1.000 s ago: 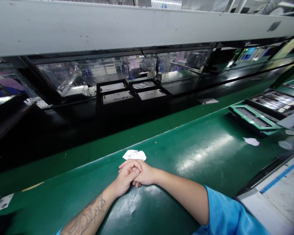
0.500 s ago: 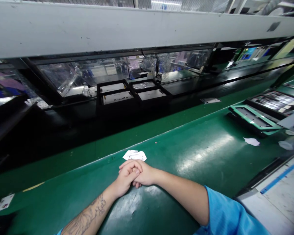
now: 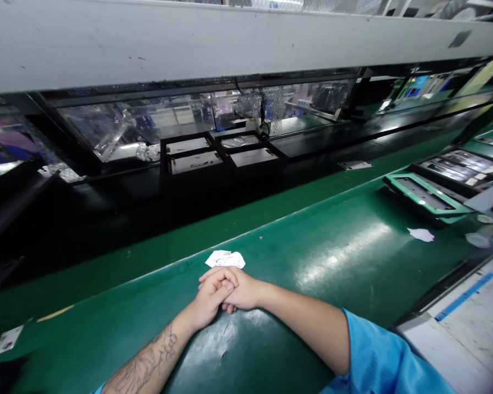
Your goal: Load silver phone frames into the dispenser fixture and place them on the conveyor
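Note:
My left hand (image 3: 208, 302) and my right hand (image 3: 246, 291) are clasped together over the green work surface (image 3: 304, 241). The fingers of my left hand wrap round my right hand, its thumb lying on top. My right hand's fingers are folded into my left and partly hidden. No object shows between them. Just beyond the knuckles lies a crumpled white piece of paper (image 3: 225, 259).
A green-rimmed frame (image 3: 427, 194) lies at the right beside a tray of flat parts (image 3: 462, 169). White scraps (image 3: 421, 235) are nearby. Black trays (image 3: 225, 164) stand on the far dark ledge. A long pale beam (image 3: 189, 46) spans above.
My clasped hands keep the same hold and place. On the far green strip, the dark flat item at left and the small flat part at right have shifted slightly rightward. The camera view tilts slightly.

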### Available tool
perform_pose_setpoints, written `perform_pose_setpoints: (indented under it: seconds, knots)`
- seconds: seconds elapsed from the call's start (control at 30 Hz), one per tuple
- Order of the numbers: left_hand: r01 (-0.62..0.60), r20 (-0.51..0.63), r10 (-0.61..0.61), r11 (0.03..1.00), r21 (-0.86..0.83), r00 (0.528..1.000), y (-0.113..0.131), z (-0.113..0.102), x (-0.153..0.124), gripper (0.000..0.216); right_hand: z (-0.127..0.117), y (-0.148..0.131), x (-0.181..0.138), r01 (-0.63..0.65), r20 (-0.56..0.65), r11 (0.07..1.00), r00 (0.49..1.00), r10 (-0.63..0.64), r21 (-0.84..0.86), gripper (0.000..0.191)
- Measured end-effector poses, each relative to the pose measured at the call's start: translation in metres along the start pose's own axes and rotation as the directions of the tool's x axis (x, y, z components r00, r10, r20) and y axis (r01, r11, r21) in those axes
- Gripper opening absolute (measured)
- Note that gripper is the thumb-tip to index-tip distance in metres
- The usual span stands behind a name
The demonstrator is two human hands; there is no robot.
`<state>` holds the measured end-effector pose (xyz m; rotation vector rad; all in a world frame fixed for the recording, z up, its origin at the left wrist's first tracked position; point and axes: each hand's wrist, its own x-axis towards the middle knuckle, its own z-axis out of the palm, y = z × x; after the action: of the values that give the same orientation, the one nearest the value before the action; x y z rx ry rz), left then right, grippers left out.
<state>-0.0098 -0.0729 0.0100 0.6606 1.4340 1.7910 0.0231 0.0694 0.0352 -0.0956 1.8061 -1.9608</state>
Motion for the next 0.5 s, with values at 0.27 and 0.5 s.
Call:
perform_pose_setpoints:
  seconds: [0.27,0.5]
  knots:
    - [0.011,-0.029,-0.01,1.0,0.017,1.0,0.001,0.001,0.002,0.044,-0.002,0.003,0.001,0.003,0.011,1.0,1.0,-0.003,-0.007,0.062]
    - [0.066,-0.076,-0.063,0.997,0.044,0.995,-0.009,-0.01,-0.005,0.048,0.005,0.008,0.004,0.046,0.001,0.989,0.999,-0.046,-0.14,0.065]
